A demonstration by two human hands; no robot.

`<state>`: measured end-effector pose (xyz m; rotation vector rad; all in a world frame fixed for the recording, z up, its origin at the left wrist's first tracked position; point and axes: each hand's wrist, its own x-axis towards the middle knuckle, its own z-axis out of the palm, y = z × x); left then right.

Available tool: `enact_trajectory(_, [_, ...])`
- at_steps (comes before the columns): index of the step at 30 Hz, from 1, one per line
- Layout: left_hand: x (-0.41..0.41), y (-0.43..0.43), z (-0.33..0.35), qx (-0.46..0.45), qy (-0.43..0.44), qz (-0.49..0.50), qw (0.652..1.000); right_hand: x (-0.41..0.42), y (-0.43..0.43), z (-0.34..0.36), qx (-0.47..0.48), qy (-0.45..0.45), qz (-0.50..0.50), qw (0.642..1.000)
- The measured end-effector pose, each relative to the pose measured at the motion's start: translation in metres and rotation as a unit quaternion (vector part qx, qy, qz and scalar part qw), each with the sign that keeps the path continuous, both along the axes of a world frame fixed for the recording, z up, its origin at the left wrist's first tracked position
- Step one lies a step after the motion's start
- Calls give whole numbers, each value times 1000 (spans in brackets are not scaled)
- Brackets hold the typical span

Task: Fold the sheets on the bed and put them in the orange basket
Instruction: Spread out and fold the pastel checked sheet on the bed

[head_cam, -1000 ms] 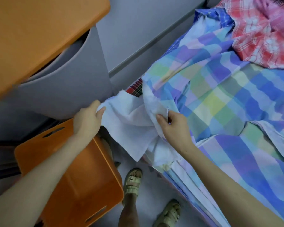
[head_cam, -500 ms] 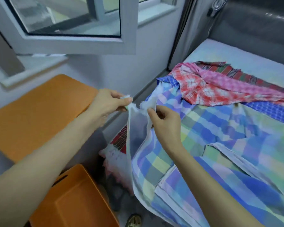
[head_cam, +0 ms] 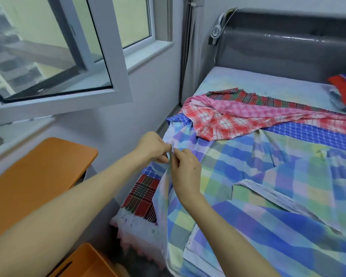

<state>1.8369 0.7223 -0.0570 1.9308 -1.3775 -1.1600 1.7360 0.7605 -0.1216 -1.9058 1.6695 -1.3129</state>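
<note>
A home bedroom: bed (head_cam: 248, 84) with padded headboard (head_cam: 288, 48) beside a window (head_cam: 68, 56).

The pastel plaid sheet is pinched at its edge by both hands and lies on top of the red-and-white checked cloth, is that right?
Not quite. The head view shows the left hand and right hand both pinching the edge of the pastel plaid sheet, but the red-and-white checked cloth lies on top of it, not beneath.

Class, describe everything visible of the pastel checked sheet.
The pastel checked sheet is thin cloth in blue, green, yellow and lilac squares. It lies rumpled across the bed, one edge hanging over the side. The left hand and right hand pinch its raised edge; a red checked sheet overlaps its far end.
</note>
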Motion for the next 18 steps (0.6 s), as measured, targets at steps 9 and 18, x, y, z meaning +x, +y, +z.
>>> enact_trajectory(9, [-13, -12, -9, 27, 15, 22, 999, -4, -6, -23, -30, 88, -15, 996])
enact_trajectory(18, [-40, -16, -44, 25, 20, -48, 998, -36, 10, -41, 98, -49, 14, 994])
